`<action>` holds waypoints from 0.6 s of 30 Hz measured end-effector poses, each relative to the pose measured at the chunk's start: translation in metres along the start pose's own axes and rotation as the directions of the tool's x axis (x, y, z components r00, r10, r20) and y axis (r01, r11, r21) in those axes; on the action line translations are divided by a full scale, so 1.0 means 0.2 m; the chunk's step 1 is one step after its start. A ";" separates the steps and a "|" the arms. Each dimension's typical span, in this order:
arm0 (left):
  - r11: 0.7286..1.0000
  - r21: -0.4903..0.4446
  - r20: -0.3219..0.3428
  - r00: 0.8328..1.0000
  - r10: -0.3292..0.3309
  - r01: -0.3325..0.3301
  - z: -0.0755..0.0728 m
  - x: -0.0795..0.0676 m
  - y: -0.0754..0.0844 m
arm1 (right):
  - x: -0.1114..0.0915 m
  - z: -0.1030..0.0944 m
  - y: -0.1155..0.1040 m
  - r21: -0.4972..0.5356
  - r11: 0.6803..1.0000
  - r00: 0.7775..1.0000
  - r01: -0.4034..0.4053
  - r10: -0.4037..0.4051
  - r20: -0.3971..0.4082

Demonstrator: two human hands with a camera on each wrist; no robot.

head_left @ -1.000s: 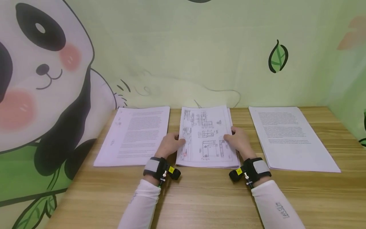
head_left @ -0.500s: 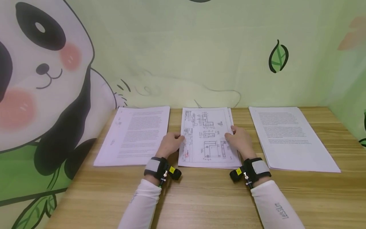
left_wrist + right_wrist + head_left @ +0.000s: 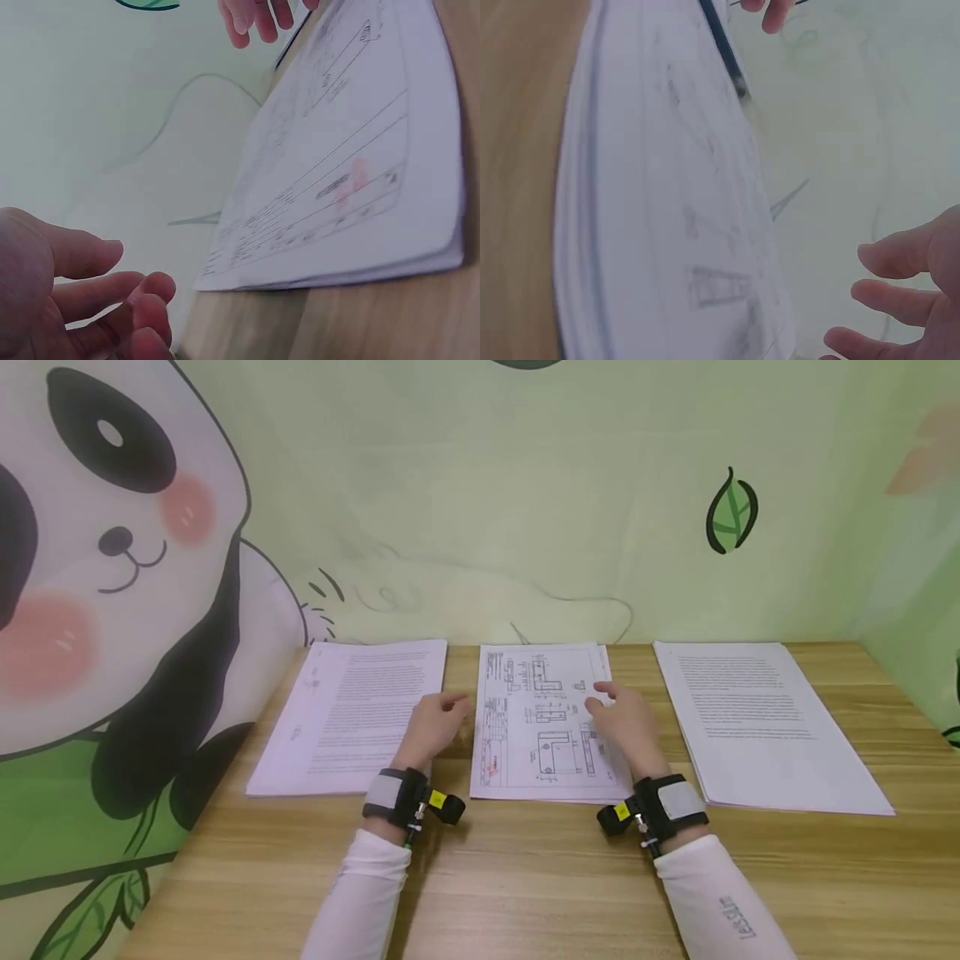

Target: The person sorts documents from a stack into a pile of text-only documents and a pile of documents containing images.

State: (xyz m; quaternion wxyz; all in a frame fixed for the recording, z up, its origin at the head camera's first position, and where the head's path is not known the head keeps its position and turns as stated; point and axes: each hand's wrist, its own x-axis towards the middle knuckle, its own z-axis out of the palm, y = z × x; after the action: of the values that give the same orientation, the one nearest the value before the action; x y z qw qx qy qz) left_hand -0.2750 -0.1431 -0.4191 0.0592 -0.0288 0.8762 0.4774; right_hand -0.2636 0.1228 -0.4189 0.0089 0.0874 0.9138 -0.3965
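Note:
A stack of paper [image 3: 551, 727] with a technical drawing on its top sheet lies in the middle of the wooden table. My left hand [image 3: 437, 720] hovers just off the stack's left edge, apart from it and partly over the left stack. Its fingers are loosely bent and hold nothing, as the left wrist view shows. My right hand [image 3: 626, 718] is over the stack's right edge, thumb and fingers spread apart. In the right wrist view those fingers [image 3: 896, 300] stand clear of the paper with nothing between them.
Another stack of printed text pages [image 3: 367, 718] lies to the left, and a third stack [image 3: 757, 727] to the right. A wrist camera is strapped to each arm. Behind the wooden table [image 3: 525, 885] hangs a pale green backdrop [image 3: 480, 527] with a panda picture.
Both hands gripped the middle stack's sides earlier; now they have let go. The left hand has drawn away leftward, and the right fingers have lifted. The stack has shifted slightly right and towards me.

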 end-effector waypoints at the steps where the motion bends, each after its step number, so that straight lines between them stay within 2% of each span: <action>1: 1.000 0.002 -0.002 1.000 0.018 -0.018 -0.02 0.00 0.00 | -0.01 0.00 -0.02 0.012 1.000 1.000 0.010 -0.010 -0.002; 5: 0.996 0.063 -0.021 0.998 0.059 -0.057 -0.09 0.00 -0.03 | -0.03 0.01 -0.09 0.046 0.997 0.998 0.059 -0.059 0.002; 10: 0.994 0.105 -0.071 0.996 0.044 -0.036 -0.19 -0.01 -0.06 | -0.07 0.05 -0.15 0.100 0.991 0.995 0.085 -0.089 0.034; 18: 0.992 0.126 -0.072 0.997 -0.002 0.011 -0.35 -0.01 -0.13 | -0.09 0.17 -0.24 0.171 0.976 0.989 0.134 -0.143 0.037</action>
State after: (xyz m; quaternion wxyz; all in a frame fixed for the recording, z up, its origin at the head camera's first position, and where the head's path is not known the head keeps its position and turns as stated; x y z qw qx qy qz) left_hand -0.2750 -0.2155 -0.4023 0.0310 -0.0452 0.9062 0.4193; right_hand -0.2563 0.0630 -0.4056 -0.0040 0.0142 0.8805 -0.4739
